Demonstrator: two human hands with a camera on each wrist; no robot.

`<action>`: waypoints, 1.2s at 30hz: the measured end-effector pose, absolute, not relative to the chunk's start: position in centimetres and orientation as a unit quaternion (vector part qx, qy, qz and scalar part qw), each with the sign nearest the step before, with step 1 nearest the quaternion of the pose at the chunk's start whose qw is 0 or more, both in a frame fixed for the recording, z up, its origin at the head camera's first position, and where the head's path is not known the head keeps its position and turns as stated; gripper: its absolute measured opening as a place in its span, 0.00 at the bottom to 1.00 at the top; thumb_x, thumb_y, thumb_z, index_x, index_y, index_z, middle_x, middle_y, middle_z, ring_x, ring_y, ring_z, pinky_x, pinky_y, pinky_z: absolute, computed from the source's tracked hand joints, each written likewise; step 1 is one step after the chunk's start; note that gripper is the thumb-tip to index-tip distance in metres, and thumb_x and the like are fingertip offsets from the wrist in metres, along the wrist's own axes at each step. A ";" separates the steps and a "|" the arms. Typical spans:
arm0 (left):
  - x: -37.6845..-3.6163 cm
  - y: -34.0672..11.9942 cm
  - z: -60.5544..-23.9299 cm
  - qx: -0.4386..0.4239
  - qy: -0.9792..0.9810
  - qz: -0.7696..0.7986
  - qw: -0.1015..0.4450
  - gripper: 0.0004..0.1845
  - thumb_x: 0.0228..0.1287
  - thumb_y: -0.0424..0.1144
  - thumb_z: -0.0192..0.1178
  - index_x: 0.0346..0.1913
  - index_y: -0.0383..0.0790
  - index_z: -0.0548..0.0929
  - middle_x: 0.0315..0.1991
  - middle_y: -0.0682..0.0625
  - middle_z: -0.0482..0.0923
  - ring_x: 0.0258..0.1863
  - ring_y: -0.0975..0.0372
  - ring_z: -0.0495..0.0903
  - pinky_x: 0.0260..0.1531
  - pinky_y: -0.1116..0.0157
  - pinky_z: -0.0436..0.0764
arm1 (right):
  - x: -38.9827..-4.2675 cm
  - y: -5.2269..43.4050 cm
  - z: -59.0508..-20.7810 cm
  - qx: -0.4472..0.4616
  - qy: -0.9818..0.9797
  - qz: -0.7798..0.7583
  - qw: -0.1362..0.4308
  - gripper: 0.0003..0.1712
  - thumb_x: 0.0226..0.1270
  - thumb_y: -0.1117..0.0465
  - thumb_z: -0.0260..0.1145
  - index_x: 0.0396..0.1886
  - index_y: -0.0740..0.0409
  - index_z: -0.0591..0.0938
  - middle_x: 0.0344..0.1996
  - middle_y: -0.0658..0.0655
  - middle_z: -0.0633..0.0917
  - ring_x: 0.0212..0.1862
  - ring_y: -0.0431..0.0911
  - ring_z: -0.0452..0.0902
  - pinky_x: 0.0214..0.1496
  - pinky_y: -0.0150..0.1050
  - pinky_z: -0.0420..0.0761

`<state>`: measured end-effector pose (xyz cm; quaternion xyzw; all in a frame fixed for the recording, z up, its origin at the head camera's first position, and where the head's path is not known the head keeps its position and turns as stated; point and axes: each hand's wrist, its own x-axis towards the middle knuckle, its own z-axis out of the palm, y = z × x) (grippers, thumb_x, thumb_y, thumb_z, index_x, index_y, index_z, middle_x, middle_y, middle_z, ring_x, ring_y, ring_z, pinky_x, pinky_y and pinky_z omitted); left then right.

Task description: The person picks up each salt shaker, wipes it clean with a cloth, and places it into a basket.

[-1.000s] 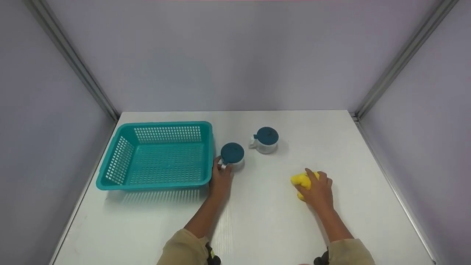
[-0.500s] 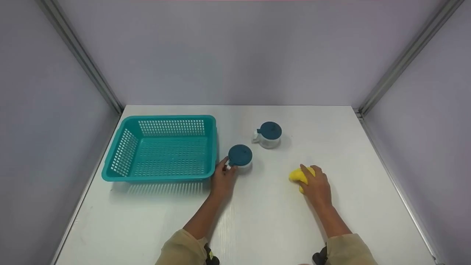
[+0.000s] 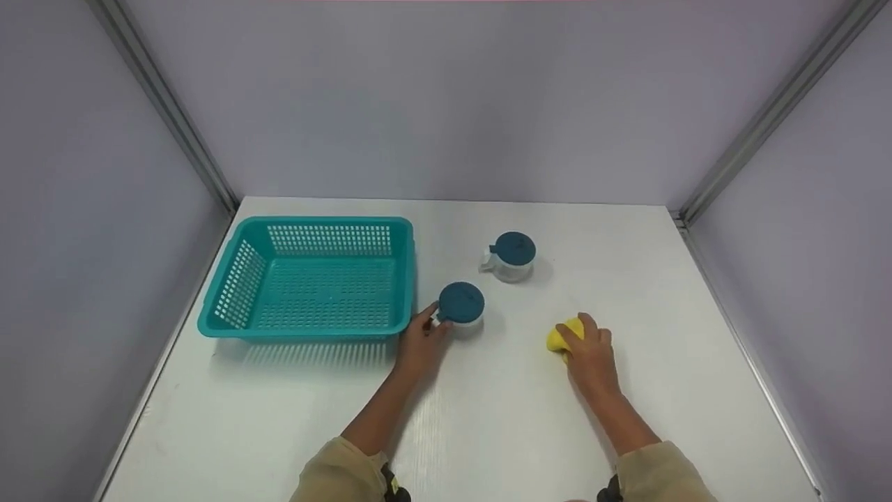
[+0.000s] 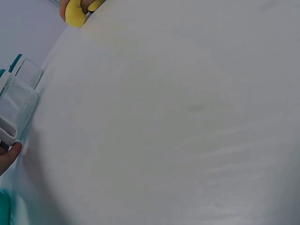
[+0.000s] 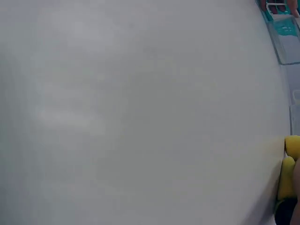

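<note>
Two clear jars with dark teal lids stand on the white table. My left hand (image 3: 426, 328) pinches the handle of the nearer jar (image 3: 461, 304), just right of the teal basket (image 3: 237, 279). In the left wrist view this jar (image 4: 16, 105) shows at the left edge with a fingertip (image 4: 9, 154) below it. The farther jar (image 3: 513, 254) stands untouched behind. My right hand (image 3: 585, 341) grips a yellow sponge (image 3: 559, 336), fingers curled over it. The sponge (image 5: 288, 168) peeks in at the right edge of the right wrist view.
The teal perforated basket has nothing in it and sits at the left of the table (image 3: 488, 418). Grey walls with metal corner posts (image 3: 766, 111) close in the left, back and right sides.
The view shifted slightly. My right hand slid the sponge a little forward and left and closed more over it. My left hand stays at the nearer jar's handle.
</note>
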<state>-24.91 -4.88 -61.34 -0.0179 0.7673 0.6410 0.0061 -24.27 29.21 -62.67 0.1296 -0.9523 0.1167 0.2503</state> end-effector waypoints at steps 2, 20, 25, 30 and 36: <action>-25.0 -4.9 -61.2 -0.026 0.765 0.643 0.011 0.30 0.70 0.47 0.60 0.72 0.45 0.69 0.60 0.46 0.74 0.56 0.57 0.70 0.58 0.57 0.76 | -24.0 29.3 -62.7 0.119 -0.958 0.113 0.237 0.36 0.46 0.74 0.77 0.57 0.45 0.82 0.64 0.65 0.70 0.43 0.62 0.71 0.35 0.50 0.81; -24.9 -5.5 -61.2 -0.018 0.757 0.653 0.029 0.34 0.67 0.53 0.61 0.72 0.45 0.68 0.68 0.42 0.69 0.65 0.52 0.67 0.65 0.52 0.72 | -22.9 30.6 -59.4 0.053 -0.966 0.243 -0.073 0.48 0.57 0.50 0.70 0.77 0.38 0.60 0.80 0.59 0.39 0.77 0.65 0.41 0.69 0.73 0.57; -24.8 -5.5 -61.5 -0.033 0.751 0.659 0.026 0.33 0.66 0.53 0.63 0.71 0.48 0.69 0.56 0.46 0.71 0.55 0.57 0.68 0.55 0.60 0.75 | -22.8 31.0 -59.2 0.049 -0.965 0.250 -0.057 0.49 0.55 0.43 0.74 0.75 0.37 0.63 0.77 0.66 0.47 0.71 0.67 0.53 0.62 0.70 0.69; -25.0 -5.0 -61.7 -0.024 0.732 0.680 0.004 0.32 0.64 0.47 0.67 0.68 0.44 0.70 0.45 0.46 0.69 0.46 0.57 0.68 0.44 0.64 0.73 | -22.7 30.8 -60.1 0.063 -0.968 0.241 0.007 0.41 0.55 0.45 0.74 0.70 0.42 0.72 0.68 0.69 0.66 0.64 0.64 0.63 0.55 0.61 0.74; -25.0 -4.8 -61.8 -0.039 0.726 0.687 -0.006 0.30 0.62 0.47 0.68 0.65 0.45 0.73 0.46 0.46 0.70 0.47 0.57 0.68 0.44 0.64 0.73 | -22.4 29.9 -61.4 0.084 -0.963 0.231 0.109 0.33 0.55 0.48 0.77 0.61 0.44 0.79 0.54 0.63 0.76 0.48 0.54 0.75 0.49 0.53 0.79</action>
